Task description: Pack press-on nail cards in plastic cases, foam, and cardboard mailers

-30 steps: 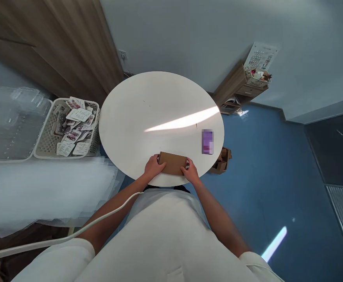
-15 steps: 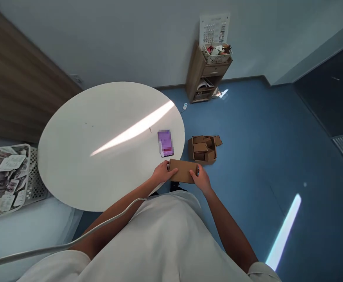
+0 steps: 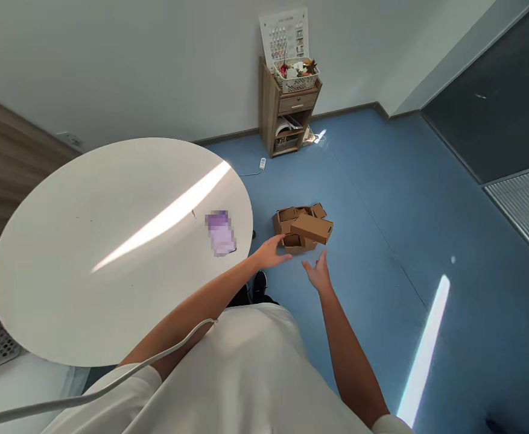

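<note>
A small brown cardboard box point(image 3: 313, 228) is over the larger open carton point(image 3: 294, 248), tilted and apart from both hands. I cannot tell whether it rests on the pile or is in the air. Inside the carton lie several other brown boxes point(image 3: 286, 215). My left hand point(image 3: 271, 253) reaches out at the carton's near left side, fingers spread, holding nothing. Nearer to me and to the right, my right hand point(image 3: 318, 271) is open too, thumb and fingers apart.
To the left stands a white oval table point(image 3: 110, 301) with a blurred purple phone point(image 3: 221, 234) near its right edge. A wooden cabinet point(image 3: 268, 114) with a basket point(image 3: 297, 82) of small items is by the wall. A white cable point(image 3: 142, 364) crosses my left arm.
Both hands have let go of the small cardboard box, which has moved away from me to above the carton. The hands have spread open, and the view has shifted to the right.
</note>
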Demonstrator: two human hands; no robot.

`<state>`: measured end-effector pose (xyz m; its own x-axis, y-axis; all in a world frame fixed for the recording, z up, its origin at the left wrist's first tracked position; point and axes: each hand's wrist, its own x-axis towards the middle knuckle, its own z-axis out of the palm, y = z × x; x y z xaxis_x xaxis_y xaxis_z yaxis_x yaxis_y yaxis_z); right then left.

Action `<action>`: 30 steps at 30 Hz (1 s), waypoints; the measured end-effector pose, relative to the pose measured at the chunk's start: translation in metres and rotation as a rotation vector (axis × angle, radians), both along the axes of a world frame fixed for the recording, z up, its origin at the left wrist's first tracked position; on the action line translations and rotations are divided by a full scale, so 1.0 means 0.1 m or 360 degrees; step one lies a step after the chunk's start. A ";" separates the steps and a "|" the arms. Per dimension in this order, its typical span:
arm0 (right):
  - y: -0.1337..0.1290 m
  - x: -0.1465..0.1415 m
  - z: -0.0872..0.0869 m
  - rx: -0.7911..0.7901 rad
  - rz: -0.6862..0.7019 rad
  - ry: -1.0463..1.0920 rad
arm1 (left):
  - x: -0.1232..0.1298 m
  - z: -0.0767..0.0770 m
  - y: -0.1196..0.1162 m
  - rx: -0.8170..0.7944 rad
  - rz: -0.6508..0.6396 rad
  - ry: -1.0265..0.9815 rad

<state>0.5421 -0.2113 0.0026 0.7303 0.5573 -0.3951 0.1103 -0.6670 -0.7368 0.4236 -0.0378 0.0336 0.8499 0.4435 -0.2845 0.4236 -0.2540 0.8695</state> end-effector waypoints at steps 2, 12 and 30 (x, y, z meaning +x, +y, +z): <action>0.01 -0.18 -0.10 -0.0097 0.0059 0.0208 | -0.22 -0.05 -0.02 -0.0049 0.0037 0.0101; 0.66 -1.08 0.08 0.0121 0.0771 0.0390 | -1.61 -0.05 -0.09 -0.0190 0.0686 0.0167; 1.24 -4.01 0.58 0.0345 0.1866 0.0356 | -4.91 0.07 -0.87 -0.0193 0.1895 -0.0164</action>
